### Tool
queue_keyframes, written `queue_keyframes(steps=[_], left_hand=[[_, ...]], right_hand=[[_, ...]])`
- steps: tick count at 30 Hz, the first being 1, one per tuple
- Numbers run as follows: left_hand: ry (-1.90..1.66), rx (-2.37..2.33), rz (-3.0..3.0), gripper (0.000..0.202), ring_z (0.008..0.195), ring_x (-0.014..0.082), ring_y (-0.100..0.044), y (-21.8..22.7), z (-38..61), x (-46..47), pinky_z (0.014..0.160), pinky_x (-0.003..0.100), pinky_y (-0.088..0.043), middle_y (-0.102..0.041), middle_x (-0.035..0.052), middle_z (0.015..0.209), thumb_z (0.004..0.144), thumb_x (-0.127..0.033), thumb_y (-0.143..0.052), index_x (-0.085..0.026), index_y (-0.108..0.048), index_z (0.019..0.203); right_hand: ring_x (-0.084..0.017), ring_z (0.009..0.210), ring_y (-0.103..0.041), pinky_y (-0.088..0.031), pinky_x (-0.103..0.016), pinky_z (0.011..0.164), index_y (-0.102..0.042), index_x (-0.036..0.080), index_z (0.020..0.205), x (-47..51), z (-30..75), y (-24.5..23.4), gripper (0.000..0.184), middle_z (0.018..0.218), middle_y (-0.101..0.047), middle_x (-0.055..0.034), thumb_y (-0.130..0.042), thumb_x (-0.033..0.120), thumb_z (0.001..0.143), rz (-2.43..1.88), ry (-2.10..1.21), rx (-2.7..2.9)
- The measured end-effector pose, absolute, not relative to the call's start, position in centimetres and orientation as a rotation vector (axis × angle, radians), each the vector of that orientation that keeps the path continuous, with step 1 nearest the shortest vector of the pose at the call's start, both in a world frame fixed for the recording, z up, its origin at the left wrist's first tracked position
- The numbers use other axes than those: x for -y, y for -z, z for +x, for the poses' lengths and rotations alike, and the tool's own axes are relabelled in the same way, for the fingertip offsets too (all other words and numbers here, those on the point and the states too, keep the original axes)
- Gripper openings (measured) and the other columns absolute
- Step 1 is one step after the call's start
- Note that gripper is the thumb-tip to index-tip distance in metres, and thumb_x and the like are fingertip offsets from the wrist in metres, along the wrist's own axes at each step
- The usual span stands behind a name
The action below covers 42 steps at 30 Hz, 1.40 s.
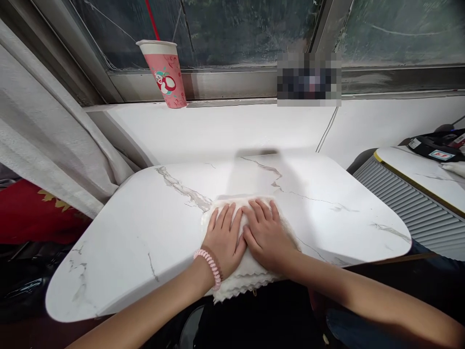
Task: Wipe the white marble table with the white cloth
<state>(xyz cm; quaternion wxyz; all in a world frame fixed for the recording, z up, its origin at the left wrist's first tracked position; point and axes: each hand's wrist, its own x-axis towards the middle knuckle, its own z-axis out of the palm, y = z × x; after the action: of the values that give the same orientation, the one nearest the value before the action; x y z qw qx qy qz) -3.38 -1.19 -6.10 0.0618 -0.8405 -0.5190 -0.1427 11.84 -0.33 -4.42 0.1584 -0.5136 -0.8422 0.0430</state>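
A folded white cloth with a scalloped edge lies at the near edge of a white marble-patterned table. My left hand rests flat on it, fingers stretched forward, with a pink coil band round the wrist. My right hand lies flat beside it on the same cloth, fingers extended, thumb touching the left hand. Neither hand grips anything.
A pink paper cup with a red straw stands on the window sill behind the table. A grey curtain hangs at the left. At the right stands a second marble-topped table with a black bag.
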Motion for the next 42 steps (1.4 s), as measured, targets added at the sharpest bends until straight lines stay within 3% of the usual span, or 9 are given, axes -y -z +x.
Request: queue_keyframes(steps=[3, 6, 11, 18, 22, 28, 32, 36, 42], left_hand=[[0.45, 1.566, -2.547, 0.054, 0.14, 0.0309, -0.035, 6.1, -5.0, 1.1, 0.116, 0.053, -0.027, -0.045, 0.0194, 0.147, 0.098, -0.034, -0.026, -0.006, -0.044, 0.141], [0.461, 1.522, -2.574, 0.054, 0.141, 0.0294, -0.035, 6.2, -7.6, 0.8, 0.117, 0.052, -0.026, -0.045, 0.0179, 0.148, 0.099, -0.035, -0.027, -0.009, -0.039, 0.145], [0.503, 1.416, -2.639, 0.058, 0.142, 0.0276, -0.032, 6.7, -11.4, 0.3, 0.118, 0.052, -0.023, -0.038, 0.0135, 0.153, 0.099, -0.034, -0.028, -0.016, -0.02, 0.154], [0.495, 1.448, -2.662, 0.057, 0.141, 0.0274, -0.034, 6.6, -12.6, -1.6, 0.118, 0.052, -0.023, -0.041, 0.013, 0.151, 0.1, -0.038, -0.026, -0.018, -0.021, 0.153], [0.429, 1.497, -2.721, 0.055, 0.139, 0.0272, -0.037, 5.9, -14.1, -5.7, 0.117, 0.052, -0.024, -0.043, 0.0122, 0.15, 0.099, -0.042, -0.026, -0.018, -0.031, 0.149], [0.449, 1.632, -2.633, 0.056, 0.135, 0.0275, -0.042, 5.9, -15.9, -13.9, 0.115, 0.05, -0.027, -0.048, 0.0152, 0.144, 0.096, -0.043, -0.03, -0.012, -0.044, 0.141], [0.485, 1.694, -2.583, 0.054, 0.133, 0.027, -0.043, 6.1, -16.0, -18.2, 0.114, 0.048, -0.03, -0.05, 0.0122, 0.144, 0.094, -0.041, -0.033, -0.015, -0.047, 0.139], [0.477, 1.753, -2.539, 0.053, 0.132, 0.0275, -0.044, 6.1, -15.4, -20.7, 0.114, 0.047, -0.029, -0.051, 0.0118, 0.143, 0.093, -0.039, -0.035, -0.014, -0.048, 0.139], [0.493, 1.748, -2.532, 0.051, 0.132, 0.0262, -0.044, 6.2, -15.0, -22.2, 0.114, 0.044, -0.03, -0.051, 0.0099, 0.143, 0.094, -0.038, -0.036, -0.016, -0.048, 0.139]], right_hand=[[-0.032, 0.145, -0.023, -0.005, -0.057, 0.119, -0.046, 0.01, 0.139, -0.1, 10.8, 3.8, 0.048, 0.151, -0.039, -0.0187, -0.03, 0.027, 0.097, -1.444, -0.31, 2.41], [-0.03, 0.15, -0.003, 0.0, -0.056, 0.119, -0.042, 0.012, 0.142, -0.9, 9.3, 2.9, 0.051, 0.158, -0.025, -0.0168, -0.036, 0.025, 0.093, -1.456, -0.656, 2.373], [-0.028, 0.148, 0.014, 0.007, -0.057, 0.117, -0.027, 0.014, 0.152, -1.5, 7.0, 2.1, 0.067, 0.163, -0.006, -0.0162, -0.045, 0.033, 0.09, -1.433, -1.029, 2.315], [-0.027, 0.15, 0.006, 0.007, -0.056, 0.117, -0.032, 0.018, 0.151, -3.0, 6.6, 2.7, 0.065, 0.162, -0.016, -0.0146, -0.047, 0.03, 0.089, -1.372, -1.021, 2.272], [-0.026, 0.15, -0.01, 0.0, -0.057, 0.118, -0.051, 0.024, 0.137, -7.3, 5.7, 2.9, 0.055, 0.156, -0.031, -0.0091, -0.048, 0.019, 0.083, -1.328, -1.05, 2.185], [-0.025, 0.135, -0.041, -0.015, -0.051, 0.118, -0.058, 0.013, 0.125, -15.1, 3.0, 4.4, 0.05, 0.134, -0.057, -0.0126, -0.047, 0.011, 0.077, -1.173, -0.738, 2.072], [-0.021, 0.126, -0.052, -0.025, -0.041, 0.116, -0.066, 0.014, 0.114, -19.6, 2.4, 4.9, 0.041, 0.127, -0.064, -0.0099, -0.044, 0.011, 0.079, -1.159, -0.735, 2.005], [-0.019, 0.134, -0.046, -0.03, -0.035, 0.115, -0.062, 0.017, 0.125, -22.7, 3.8, 4.0, 0.047, 0.143, -0.053, -0.0067, -0.042, 0.013, 0.083, -1.179, -0.929, 2.098], [-0.021, 0.147, -0.021, -0.014, -0.041, 0.121, -0.041, 0.015, 0.146, -23.6, 4.4, 3.3, 0.055, 0.158, -0.03, -0.0077, -0.035, 0.021, 0.092, -1.288, -0.715, 2.473]])
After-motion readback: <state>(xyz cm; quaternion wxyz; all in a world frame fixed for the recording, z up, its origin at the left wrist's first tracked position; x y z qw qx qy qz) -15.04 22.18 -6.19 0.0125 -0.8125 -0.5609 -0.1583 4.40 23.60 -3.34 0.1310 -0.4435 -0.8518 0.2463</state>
